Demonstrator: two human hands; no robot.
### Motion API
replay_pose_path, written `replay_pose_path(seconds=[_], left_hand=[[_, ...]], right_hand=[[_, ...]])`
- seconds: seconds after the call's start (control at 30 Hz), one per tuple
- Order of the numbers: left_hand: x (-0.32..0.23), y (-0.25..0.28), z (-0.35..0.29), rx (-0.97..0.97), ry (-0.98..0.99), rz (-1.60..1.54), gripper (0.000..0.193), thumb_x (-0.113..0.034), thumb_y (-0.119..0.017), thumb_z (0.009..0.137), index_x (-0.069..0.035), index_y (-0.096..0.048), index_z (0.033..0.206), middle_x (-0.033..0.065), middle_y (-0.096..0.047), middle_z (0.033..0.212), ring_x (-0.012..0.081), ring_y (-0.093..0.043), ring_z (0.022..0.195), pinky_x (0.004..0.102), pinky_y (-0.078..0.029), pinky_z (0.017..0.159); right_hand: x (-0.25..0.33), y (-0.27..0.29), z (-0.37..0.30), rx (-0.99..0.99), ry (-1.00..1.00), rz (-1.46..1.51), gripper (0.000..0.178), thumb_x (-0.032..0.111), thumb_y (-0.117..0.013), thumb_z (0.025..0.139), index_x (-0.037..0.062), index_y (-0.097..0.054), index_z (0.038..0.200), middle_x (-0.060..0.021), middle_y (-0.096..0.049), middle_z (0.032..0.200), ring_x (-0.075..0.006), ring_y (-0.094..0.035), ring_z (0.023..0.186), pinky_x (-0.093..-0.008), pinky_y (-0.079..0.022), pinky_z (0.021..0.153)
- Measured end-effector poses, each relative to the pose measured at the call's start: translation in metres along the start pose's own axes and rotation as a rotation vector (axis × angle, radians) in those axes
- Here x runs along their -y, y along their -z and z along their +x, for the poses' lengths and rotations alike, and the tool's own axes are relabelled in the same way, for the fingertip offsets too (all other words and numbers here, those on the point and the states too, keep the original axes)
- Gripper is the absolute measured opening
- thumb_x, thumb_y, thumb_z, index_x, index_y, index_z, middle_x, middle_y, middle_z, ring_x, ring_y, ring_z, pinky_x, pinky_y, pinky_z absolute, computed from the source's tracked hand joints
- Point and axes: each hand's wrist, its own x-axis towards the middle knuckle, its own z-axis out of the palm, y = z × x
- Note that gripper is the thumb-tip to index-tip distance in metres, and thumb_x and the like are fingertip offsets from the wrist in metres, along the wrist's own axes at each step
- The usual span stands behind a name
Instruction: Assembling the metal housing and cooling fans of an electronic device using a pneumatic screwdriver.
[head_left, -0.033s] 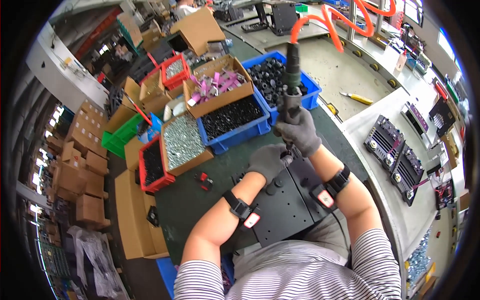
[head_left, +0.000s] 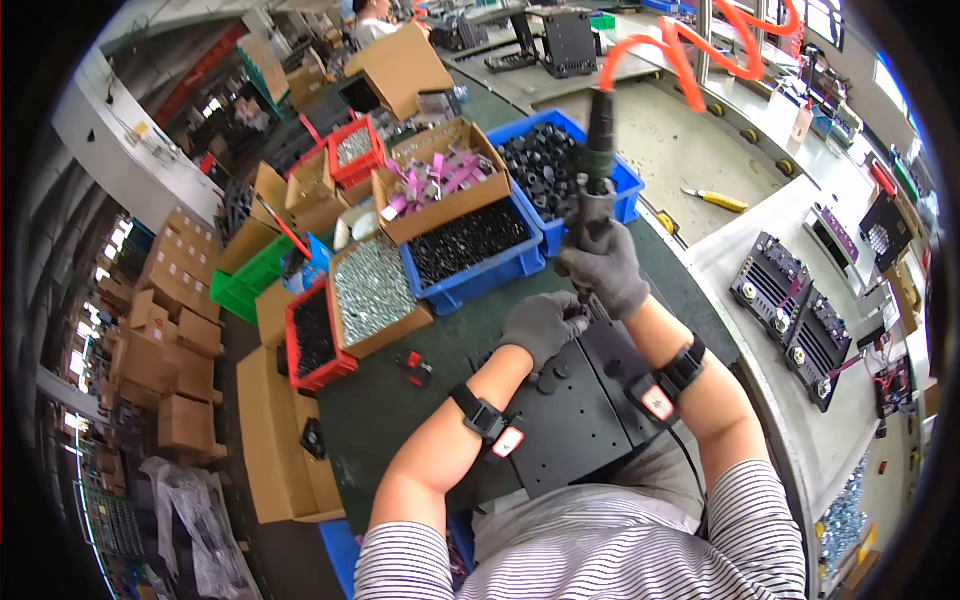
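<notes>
My right hand (head_left: 610, 270), in a grey glove, is wrapped round an air screwdriver (head_left: 597, 165) with a dark body. The tool stands nearly upright, bit down, and an orange coiled hose (head_left: 640, 48) runs from its top. Close by the bit, my gloved left hand (head_left: 540, 328) is closed with fingertips pinched together; what they hold is hidden. Both hands are over the far part of a black metal panel (head_left: 580, 425) with small holes, lying near my lap. Small round black pieces (head_left: 553, 374) sit on the panel beside my left hand.
Beyond my hands stand a blue bin (head_left: 470, 250) of small black parts, another blue bin (head_left: 628, 190) of black caps, and cardboard boxes of screws (head_left: 370, 285) and purple-wrapped pieces (head_left: 435, 180). A red bin (head_left: 318, 335) is leftward. Black assemblies (head_left: 790, 310) lie on the right bench.
The whole view has shifted slightly, with the bins now a little further right and lower. Both hands stay at the panel, and the right still grips the screwdriver.
</notes>
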Motion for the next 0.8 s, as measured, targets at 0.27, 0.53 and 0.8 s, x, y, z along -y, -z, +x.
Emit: replay_pose_path(seconds=[0.27,0.53,0.8], left_hand=[[0.028,0.023,-0.010,-0.034,0.648,-1.902,0.021,-0.016,-0.051,0.092,-0.007,-0.054,0.111,-0.0023,-0.050,0.077,0.0016,-0.042,0.056,0.0142,-0.033,0.041],[0.003,0.009,-0.076,0.260,0.352,-1.909,0.028,-0.026,-0.052,0.094,-0.003,-0.054,0.110,-0.0055,-0.048,0.068,0.0014,-0.037,0.049,0.0139,-0.029,0.038],[-0.026,-0.016,-0.106,0.271,0.487,-2.258,0.032,-0.018,-0.046,0.095,-0.002,-0.050,0.123,0.0035,-0.057,0.091,0.0085,-0.052,0.071,0.0177,-0.043,0.056]], right_hand=[[0.071,0.012,-0.071,-0.192,0.084,0.162,0.049,0.012,-0.064,0.069,0.0055,-0.043,0.113,-0.0083,-0.053,0.076,-0.0218,-0.058,0.065,-0.0318,-0.048,0.059],[0.070,0.011,-0.112,-0.205,0.163,0.376,0.049,0.006,-0.063,0.067,0.0040,-0.045,0.113,-0.0104,-0.057,0.078,-0.0238,-0.060,0.066,-0.0320,-0.049,0.057],[0.076,0.004,-0.126,-0.155,0.193,0.403,0.051,0.014,-0.068,0.066,0.0057,-0.046,0.111,-0.0090,-0.057,0.078,-0.0228,-0.061,0.068,-0.0327,-0.050,0.060]])
